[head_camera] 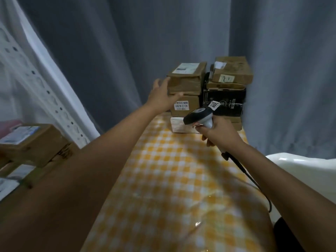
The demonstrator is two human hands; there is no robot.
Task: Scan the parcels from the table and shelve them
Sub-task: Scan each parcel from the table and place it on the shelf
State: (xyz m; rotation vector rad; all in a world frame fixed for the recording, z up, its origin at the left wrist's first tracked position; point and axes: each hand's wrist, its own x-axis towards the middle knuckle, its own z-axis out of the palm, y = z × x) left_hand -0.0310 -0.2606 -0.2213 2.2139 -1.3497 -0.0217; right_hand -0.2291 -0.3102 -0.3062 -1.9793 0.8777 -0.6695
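Observation:
Two stacks of parcels stand at the far end of the table [163,170]. The left stack has a brown carton with a white label [187,77] on top, a second brown carton marked 43-2-4207 [185,106] under it and a white box [179,126] at the bottom. My left hand [161,95] reaches out with spread fingers against the left side of the top carton, thumb on the carton below. My right hand [220,133] grips a corded barcode scanner [199,116], its head pointing left in front of the stacks.
The right stack holds brown cartons [231,70] over a black box [225,100]. A white perforated shelf upright [45,99] and shelved brown parcels [31,142] are at left. Grey curtains hang behind. A white sheet [305,170] lies at right. The scanner cable [251,180] trails across the tablecloth.

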